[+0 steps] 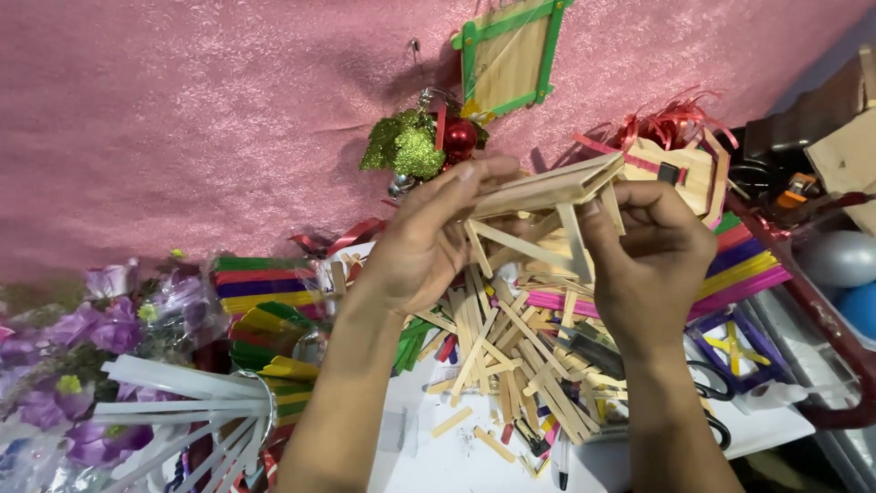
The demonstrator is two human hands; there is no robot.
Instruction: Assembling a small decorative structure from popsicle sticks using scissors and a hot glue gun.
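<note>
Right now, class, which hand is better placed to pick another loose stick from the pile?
Right, probably. The right hand pinches only the end of the stick model, directly above the loose sticks. The left hand supports the model from beneath.

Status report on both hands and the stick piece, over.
Left hand and right hand grip the wooden stick frame. Loose sticks piled underneath.

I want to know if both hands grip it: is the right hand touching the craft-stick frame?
Touching. The head view shows the right hand with its fingertips pressed on the craft-stick frame, which the left hand grips from the other side.
</note>
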